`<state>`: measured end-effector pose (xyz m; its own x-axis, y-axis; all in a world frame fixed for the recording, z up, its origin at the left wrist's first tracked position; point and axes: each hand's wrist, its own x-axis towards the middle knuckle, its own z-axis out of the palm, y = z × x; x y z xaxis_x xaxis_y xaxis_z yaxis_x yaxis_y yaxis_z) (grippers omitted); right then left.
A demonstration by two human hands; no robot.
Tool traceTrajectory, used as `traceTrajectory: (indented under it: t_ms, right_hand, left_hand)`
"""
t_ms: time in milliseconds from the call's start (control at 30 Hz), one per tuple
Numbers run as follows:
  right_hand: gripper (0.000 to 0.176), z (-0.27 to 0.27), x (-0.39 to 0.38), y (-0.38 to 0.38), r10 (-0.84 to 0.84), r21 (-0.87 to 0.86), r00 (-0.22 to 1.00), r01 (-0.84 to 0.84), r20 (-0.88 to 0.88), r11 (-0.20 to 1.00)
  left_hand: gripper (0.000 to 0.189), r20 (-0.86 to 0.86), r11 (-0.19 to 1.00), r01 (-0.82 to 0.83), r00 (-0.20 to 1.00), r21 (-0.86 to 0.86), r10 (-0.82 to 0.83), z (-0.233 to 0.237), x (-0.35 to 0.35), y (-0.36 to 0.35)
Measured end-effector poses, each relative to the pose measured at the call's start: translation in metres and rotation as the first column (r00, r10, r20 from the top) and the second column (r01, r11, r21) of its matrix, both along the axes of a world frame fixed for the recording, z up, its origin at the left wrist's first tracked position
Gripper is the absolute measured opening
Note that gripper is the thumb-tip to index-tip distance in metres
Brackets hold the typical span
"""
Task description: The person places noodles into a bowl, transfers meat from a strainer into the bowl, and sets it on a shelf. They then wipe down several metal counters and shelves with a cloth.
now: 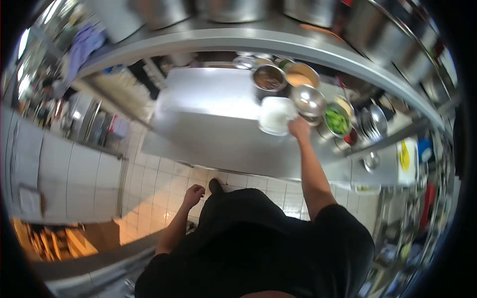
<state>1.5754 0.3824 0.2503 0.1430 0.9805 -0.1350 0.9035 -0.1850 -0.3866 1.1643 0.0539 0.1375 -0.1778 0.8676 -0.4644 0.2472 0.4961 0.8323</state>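
Note:
My right hand (299, 128) is stretched over the steel counter, closed at the right edge of a white square plastic container (274, 116). Its fingertips are blurred against that edge. Just beyond the hand is a shiny upturned-looking metal bowl (308, 100). To its right stands a metal pot of green leaves (337, 121). Low on the left, away from the counter, hangs my left hand (195, 193), its fingers curled in with nothing visible in them.
Behind the container stand a pot with brown food (269, 78) and a tub of orange-beige contents (301, 75). Stacked metal dishes (371, 122) are at right. A shelf (238, 37) bearing large pots crosses above the steel counter (208, 144). A yellow item (404, 156) lies on a white board.

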Motion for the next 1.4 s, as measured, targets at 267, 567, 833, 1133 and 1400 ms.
traceTrajectory:
  t_ms: [267, 567, 833, 1133, 1400]
  right_hand:
    - [0.029, 0.029, -0.036, -0.012, -0.060, 0.018, 0.995, 0.059, 0.073, 0.998]
    - [0.026, 0.032, -0.053, -0.050, 0.161, 0.282, 0.945, -0.243, 0.283, 0.928]
    - [0.024, 0.087, -0.313, -0.170, 0.246, -0.034, 0.888, -0.281, -0.389, 0.959]
    - [0.022, 0.060, -0.621, -0.202, 0.738, -0.047, 0.613, -0.777, -0.284, 0.628]
    - [0.025, 0.042, -0.844, -0.138, 0.877, -0.030, 0.431, -0.900, -0.214, 0.435]
  left_hand:
    - [0.026, -0.082, 0.981, -0.163, 0.985, -0.107, 0.155, -0.032, -0.037, -0.066]
    - [0.028, -0.117, 0.950, -0.235, 0.970, -0.207, 0.214, -0.078, -0.106, -0.116]
    - [0.039, 0.135, 0.892, -0.420, 0.886, -0.167, 0.443, -0.081, -0.262, -0.127]
    - [0.039, 0.451, 0.996, -0.052, 0.892, 0.071, 0.014, 0.127, -0.442, -0.047]
    - [0.027, 0.424, 0.956, -0.282, 0.859, -0.074, 0.286, 0.126, -0.592, -0.008]
